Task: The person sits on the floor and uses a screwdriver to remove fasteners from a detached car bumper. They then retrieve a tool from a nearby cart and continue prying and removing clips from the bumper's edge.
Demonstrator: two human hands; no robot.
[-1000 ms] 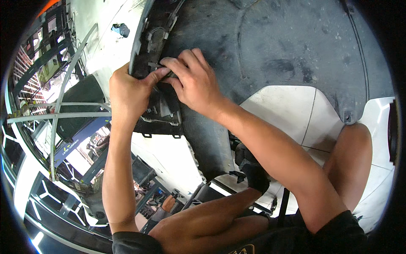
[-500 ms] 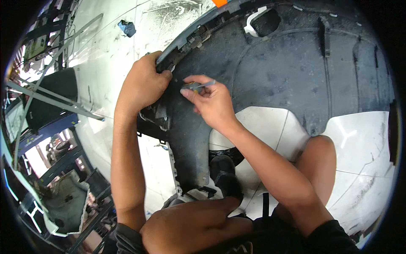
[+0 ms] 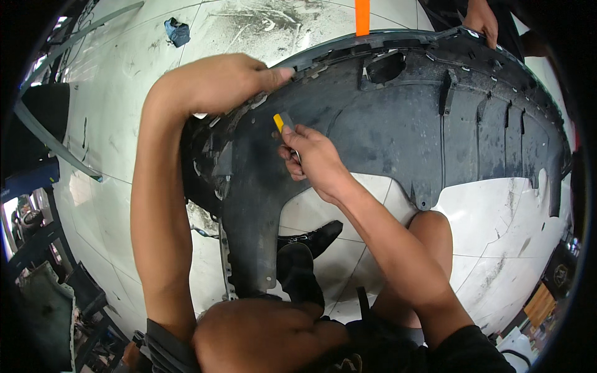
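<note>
A large dark car bumper [image 3: 398, 124] lies on the floor with its inner side facing up, its rim curving away along the far side. My left hand [image 3: 227, 81] is closed over its rim at the far left, the thumb lying along the edge and the other fingers largely hidden. Just right of it, above the bumper's inner panel, my right hand [image 3: 314, 155] holds a small yellow-and-grey hand tool [image 3: 278, 122]. The yellow end points away from me; a thin metallic piece shows under the fingers. What kind of tool it is, I cannot make out.
At the far right, another person's hand [image 3: 482, 22] rests on the bumper's rim. An orange strip [image 3: 362, 17] stands by the far edge. On the tiled floor [image 3: 155, 74] lies a crumpled blue item [image 3: 177, 32]. Grey metal bars [image 3: 59, 149] stand at left.
The view has shifted, bringing more of the bumper and the other person's hand into sight. My right hand has turned the tool so its yellow end shows. My left thumb now stretches along the rim.
</note>
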